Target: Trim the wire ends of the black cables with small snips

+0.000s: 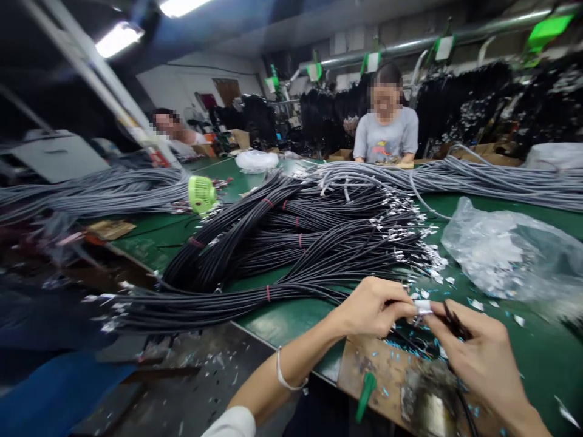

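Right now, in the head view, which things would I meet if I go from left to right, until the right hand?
Blue object at the lower left → light green slotted device → white bracelet → left hand → small white piece → right hand.

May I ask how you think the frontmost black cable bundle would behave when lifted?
The black cable bundle would probably flex rather than flop, since its left end juts past the table with little droop. It may feel heavy, with many cables packed together. Its ends might splay, since only one red tie shows.
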